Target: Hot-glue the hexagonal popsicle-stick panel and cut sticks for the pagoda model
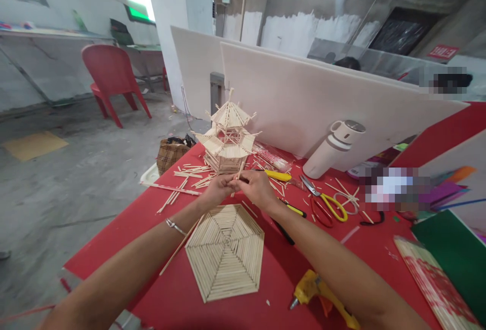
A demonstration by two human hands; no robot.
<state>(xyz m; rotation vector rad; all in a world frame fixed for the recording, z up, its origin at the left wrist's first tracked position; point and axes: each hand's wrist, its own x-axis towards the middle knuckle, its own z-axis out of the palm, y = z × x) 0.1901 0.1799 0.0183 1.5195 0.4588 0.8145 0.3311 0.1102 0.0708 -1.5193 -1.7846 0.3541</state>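
Note:
My left hand (220, 188) and my right hand (258, 187) meet above the red table, fingers pinched together. Between the fingertips a pale wooden stick (241, 169) points up. A long thin stick (174, 255) slants past my left forearm; whether it is the same piece, I cannot tell. Just behind the hands stands a two-tiered pagoda model (228, 145) built of wooden sticks. Below them a flat six-sided panel of sticks (224, 279) with a web-like pattern lies on the table.
Loose sticks (192, 170) lie around the model. On the right are a yellow-handled tool (279, 174), scissors (330, 206), a cutter knife (296, 209), a yellow glue gun (315, 289) and a pale flask (326, 150). White boards (288, 87) rise behind; a red chair (110, 74) stands left.

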